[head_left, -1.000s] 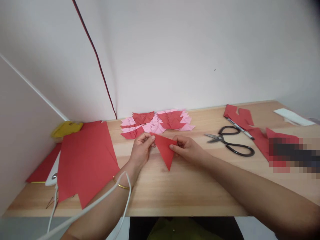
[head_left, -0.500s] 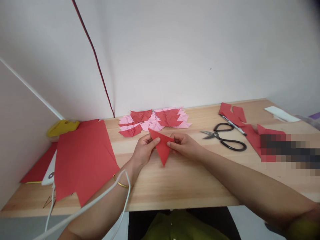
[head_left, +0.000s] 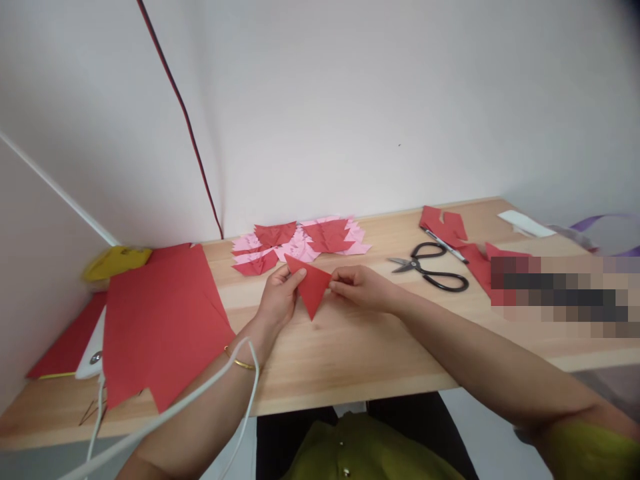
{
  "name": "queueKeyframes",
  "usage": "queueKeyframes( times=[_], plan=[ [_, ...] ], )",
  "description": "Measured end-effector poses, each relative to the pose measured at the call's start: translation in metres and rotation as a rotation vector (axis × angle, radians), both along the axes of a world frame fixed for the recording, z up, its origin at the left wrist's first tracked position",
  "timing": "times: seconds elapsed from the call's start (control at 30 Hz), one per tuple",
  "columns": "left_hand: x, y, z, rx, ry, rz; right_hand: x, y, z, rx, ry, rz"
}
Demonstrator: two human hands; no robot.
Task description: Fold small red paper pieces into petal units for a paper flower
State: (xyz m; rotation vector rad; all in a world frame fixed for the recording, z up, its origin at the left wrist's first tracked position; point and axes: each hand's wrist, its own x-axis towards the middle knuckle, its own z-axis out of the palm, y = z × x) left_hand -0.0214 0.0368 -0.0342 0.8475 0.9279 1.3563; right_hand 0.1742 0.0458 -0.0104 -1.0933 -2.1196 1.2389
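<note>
Now the right hand (head_left: 356,287) touches the red triangle (head_left: 311,288) nearer its corner.

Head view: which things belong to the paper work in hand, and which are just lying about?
Likely part of the job:
red paper triangle, held by the left hand, the right hand at its corner
red and pink paper cutouts
large red sheet
scissors

Probably just lying about:
yellow object
white strip
pen, though it might serve
</note>
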Motion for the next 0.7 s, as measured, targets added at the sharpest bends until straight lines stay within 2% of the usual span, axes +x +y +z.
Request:
queueKeyframes(
  times=[0.07,0.13,0.2,0.3,0.4,0.47,0.53,0.57,0.63,0.7],
  plan=[
    [-0.001,0.001,0.0,-0.027,-0.017,0.035,0.02,-0.002,0.01,0.18,-0.19,0.023],
    [-0.001,0.001,0.001,-0.049,-0.024,0.049,0.052,0.0,0.014,0.362,-0.358,-0.072],
    [0.0,0.0,0.003,-0.058,-0.024,0.046,0.09,0.007,0.012,0.498,-0.525,-0.144],
    [0.002,-0.002,0.005,-0.057,-0.034,0.032,0.144,0.024,-0.005,0.535,-0.685,-0.185],
    [0.003,-0.004,0.007,-0.071,-0.058,0.021,0.175,0.038,-0.02,0.538,-0.671,-0.135],
    [0.002,-0.004,0.007,-0.078,-0.059,0.019,0.181,0.042,-0.021,0.555,-0.639,-0.11],
    [0.001,-0.004,0.008,-0.066,-0.048,0.019,0.178,0.038,-0.013,0.548,-0.608,-0.059],
    [0.001,-0.005,0.009,-0.057,-0.041,0.018,0.174,0.035,-0.007,0.528,-0.588,-0.032],
    [0.001,-0.006,0.01,-0.048,-0.033,0.006,0.161,0.024,0.006,0.499,-0.559,-0.065],
    [0.001,-0.008,0.012,-0.057,-0.037,-0.019,0.14,0.011,0.017,0.529,-0.435,-0.083]
  ],
)
